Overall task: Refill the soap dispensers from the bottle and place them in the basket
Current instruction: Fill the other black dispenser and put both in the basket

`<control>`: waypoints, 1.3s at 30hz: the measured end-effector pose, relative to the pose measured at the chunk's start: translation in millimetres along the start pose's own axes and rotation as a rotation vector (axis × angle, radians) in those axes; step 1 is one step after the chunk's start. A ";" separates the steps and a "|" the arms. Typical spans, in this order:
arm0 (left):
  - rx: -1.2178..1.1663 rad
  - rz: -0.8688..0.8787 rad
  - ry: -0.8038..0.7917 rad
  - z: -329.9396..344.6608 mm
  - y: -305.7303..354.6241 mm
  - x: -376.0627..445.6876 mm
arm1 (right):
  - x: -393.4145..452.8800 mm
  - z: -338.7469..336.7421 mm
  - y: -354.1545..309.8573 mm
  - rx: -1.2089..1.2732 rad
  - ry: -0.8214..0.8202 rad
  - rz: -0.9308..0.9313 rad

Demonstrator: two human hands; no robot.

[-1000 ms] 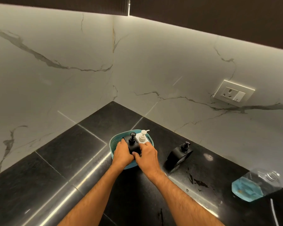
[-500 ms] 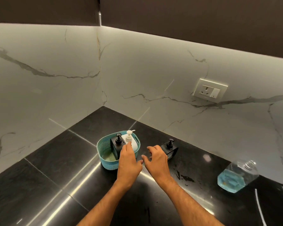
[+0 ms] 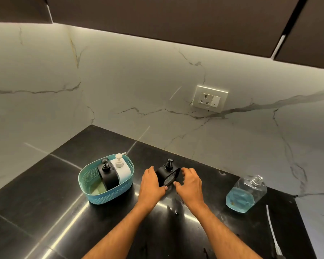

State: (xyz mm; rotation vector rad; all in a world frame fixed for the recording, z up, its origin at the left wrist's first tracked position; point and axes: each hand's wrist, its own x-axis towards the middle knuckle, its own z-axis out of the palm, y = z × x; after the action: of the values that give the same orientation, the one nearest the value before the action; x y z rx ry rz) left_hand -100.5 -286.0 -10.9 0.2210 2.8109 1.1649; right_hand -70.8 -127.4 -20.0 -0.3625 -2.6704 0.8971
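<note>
standing upright, pump up, the black dispenser [image 3: 168,174] sits between both hands' loosely spread fingers [image 3: 185,171].

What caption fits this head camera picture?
Both hands reach around the third dispenser beside the basket.

A teal woven-look basket [image 3: 94,186] stands left on the worktop, holding a black dispenser [image 3: 108,174] and a white dispenser [image 3: 122,170], both upright, side by side. Right of it, a second black dispenser [image 3: 167,173] stands on the worktop. Far right, a clear uncapped bottle [image 3: 246,193] holds blue soap, partly full.
</note>
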 end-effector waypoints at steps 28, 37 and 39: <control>-0.209 0.147 -0.010 12.2 -3.0 5.5 | -13.1 -3.6 10.6 0.145 0.048 -0.069; -0.269 0.324 -0.012 -5.0 7.8 -36.5 | -72.9 -46.8 -10.9 0.223 0.135 -0.041; -0.273 0.333 0.002 -8.3 7.4 -43.5 | -80.3 -50.7 -19.5 0.214 0.152 -0.054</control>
State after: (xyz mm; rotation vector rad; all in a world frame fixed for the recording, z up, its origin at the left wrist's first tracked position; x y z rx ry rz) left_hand -58.1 -293.9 1.4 0.6836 2.6414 1.5965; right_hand 18.7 -141.3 14.5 -0.2951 -2.4071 1.0802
